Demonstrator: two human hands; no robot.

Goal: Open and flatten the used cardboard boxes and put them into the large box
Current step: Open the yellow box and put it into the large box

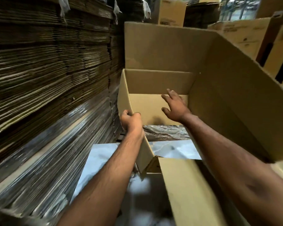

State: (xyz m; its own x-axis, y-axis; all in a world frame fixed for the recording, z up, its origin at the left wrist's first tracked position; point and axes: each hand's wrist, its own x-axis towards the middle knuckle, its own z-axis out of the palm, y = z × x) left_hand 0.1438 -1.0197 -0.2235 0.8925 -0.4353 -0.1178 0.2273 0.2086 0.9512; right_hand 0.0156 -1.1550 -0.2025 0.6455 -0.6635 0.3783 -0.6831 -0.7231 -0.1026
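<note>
step: opening/flattening, judged underway | thing: open brown cardboard box (153, 85), held up beside tall stack of flattened brown cardboard (47, 62) | left hand (131, 120): fingers curled round box's near-left edge | right hand (175, 106): fingers spread inside box, gripping nothing | next: likely press walls together, away from stack.

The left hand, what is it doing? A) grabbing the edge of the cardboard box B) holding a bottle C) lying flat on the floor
A: the left hand has its fingers curled over the edge of the cardboard box.
</note>
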